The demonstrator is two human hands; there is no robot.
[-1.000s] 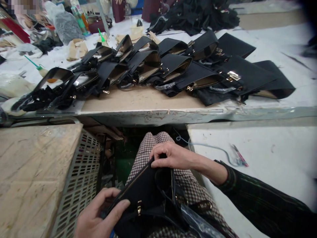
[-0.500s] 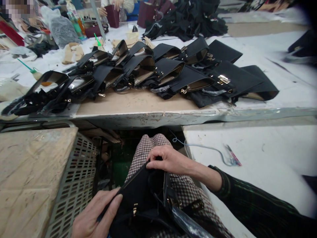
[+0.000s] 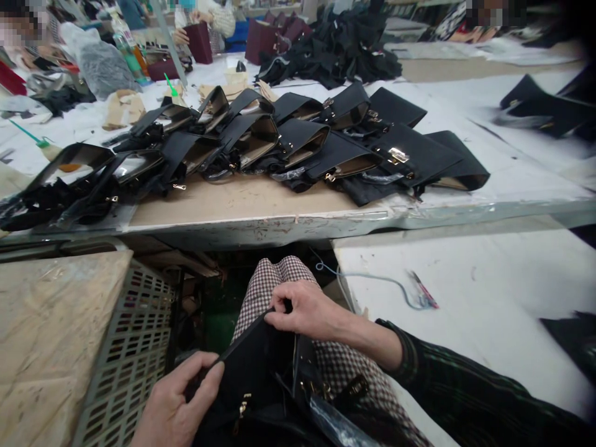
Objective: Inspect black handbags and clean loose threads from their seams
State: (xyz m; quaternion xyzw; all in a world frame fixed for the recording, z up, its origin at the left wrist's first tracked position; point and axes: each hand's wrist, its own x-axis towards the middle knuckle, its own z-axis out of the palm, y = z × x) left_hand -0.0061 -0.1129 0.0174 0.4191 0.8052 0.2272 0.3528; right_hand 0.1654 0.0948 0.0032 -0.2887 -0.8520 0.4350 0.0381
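Black, smooth-sided bag (image 3: 246, 363): lower part cut off at bottom edge; interior too dark to read. At bag's left edge, bare left hand (image 3: 174, 397): cut off towards wrist. Right of bag, dark green-checked fabric sleeve (image 3: 465, 379): runs out of frame; slim red-ended tool (image 3: 425, 291): too small to identify. Beyond bag, far right, black angular pieces (image 3: 544, 105): blurred, partly cropped.

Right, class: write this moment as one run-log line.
left hand: pinches edge of black bag | right hand: pinches same edge, farther forward | black bag: over checked lap | table: more bags
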